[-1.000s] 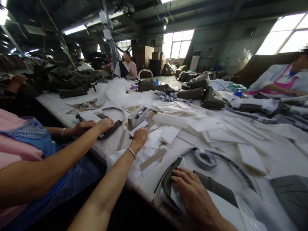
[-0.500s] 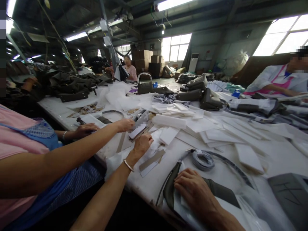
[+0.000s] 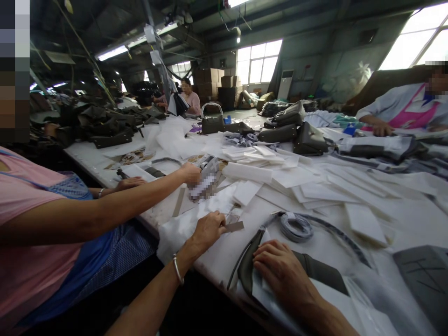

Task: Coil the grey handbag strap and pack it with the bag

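Note:
My left hand [image 3: 209, 229], with a bracelet at the wrist, is closed on a grey-brown card strip [image 3: 235, 227] just above the table's near edge. A small clear or whitish piece shows beside the strip. My right hand [image 3: 283, 273] lies over a dark green handbag [image 3: 247, 270], its fingers bent over the bag near the upper edge; the thumb is hidden. White sheeting partly covers the bag. Its dark handle [image 3: 336, 228] arches over the table, and a coiled grey wrapped strap [image 3: 296, 227] rests inside the arch.
Beside me on the left, a co-worker's hand [image 3: 192, 173] reaches to a grey wrapped item [image 3: 209, 169]. White foam sheets [image 3: 315, 189] spread over the table. A dark grey marked piece [image 3: 422, 275] lies at right. Another co-worker [image 3: 406, 114] sits across, near dark bags [image 3: 310, 139].
My left hand has moved down and slightly right and taken hold of the card strip, which lay on the table before. My right hand stays on the handbag.

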`<move>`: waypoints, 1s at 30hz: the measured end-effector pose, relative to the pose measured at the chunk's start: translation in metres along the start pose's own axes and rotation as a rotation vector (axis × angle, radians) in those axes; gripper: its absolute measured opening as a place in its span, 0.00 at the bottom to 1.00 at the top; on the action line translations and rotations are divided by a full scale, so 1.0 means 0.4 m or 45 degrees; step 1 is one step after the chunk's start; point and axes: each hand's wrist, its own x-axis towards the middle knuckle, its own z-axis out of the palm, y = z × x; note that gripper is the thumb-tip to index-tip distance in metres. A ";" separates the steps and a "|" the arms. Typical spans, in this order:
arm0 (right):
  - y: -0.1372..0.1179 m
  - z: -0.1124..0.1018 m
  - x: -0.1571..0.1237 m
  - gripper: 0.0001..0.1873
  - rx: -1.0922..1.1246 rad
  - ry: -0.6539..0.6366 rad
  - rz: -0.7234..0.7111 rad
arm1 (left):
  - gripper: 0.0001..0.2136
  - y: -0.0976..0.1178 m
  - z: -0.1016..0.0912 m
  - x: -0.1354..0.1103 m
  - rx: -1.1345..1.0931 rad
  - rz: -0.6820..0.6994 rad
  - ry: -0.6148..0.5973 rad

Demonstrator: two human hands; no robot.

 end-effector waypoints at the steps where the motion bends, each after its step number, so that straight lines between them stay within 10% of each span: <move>1: 0.001 0.001 0.000 0.10 0.001 0.001 0.001 | 0.01 -0.004 -0.004 0.005 -0.015 -0.013 0.016; 22: 0.013 -0.010 0.008 0.11 0.022 -0.008 0.035 | 0.06 -0.053 -0.059 0.145 -0.913 -0.085 0.272; 30: -0.058 -0.112 0.158 0.10 0.105 0.242 0.245 | 0.10 0.008 -0.138 0.114 -1.222 0.119 0.339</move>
